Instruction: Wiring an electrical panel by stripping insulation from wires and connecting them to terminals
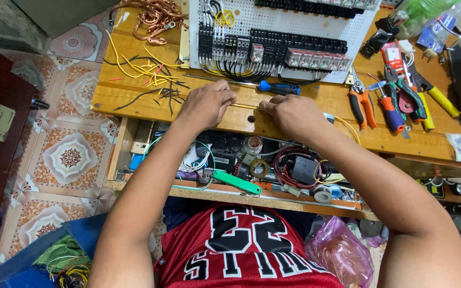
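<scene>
Here, head view, looking straight down. Left hand (pixel 205 104) and right hand (pixel 290 114) are both resting knuckles-up on the front edge of the wooden workbench (pixel 134 96), fingers curled in. A thin yellow insulated wire (pixel 247 106) is stretching taut between them; each hand is pinching one end, fingertips closed on it, with the right-hand end trailing on past the wrist in a loose yellow curve. The exact finger grip is hidden under the knuckles.

Just beyond the hands, a screwdriver with a blue handle and long steel shaft (pixel 277 88) is lying flat, its shaft running past the left hand's fingertips. Farther out from both hands a white perforated mounting panel (pixel 294 26) is lying on the bench, carrying rows of black terminal blocks and relays (pixel 273 50) with black and yellow leads looping from them.

Out past the left hand, a scatter of cut yellow and black wire offcuts (pixel 145 72) is lying on the wood, and farther off a tangle of bare copper wire (pixel 153 16). To the outside of the right hand, orange-handled pliers (pixel 362 104) and a red-and-green-handled crimping tool (pixel 406 98) are lying near each other.

Beneath the forearms, nearer the body, an open tray (pixel 241 200) under the bench is holding tape rolls, coiled cable and a flat green plastic strip (pixel 236 182).
</scene>
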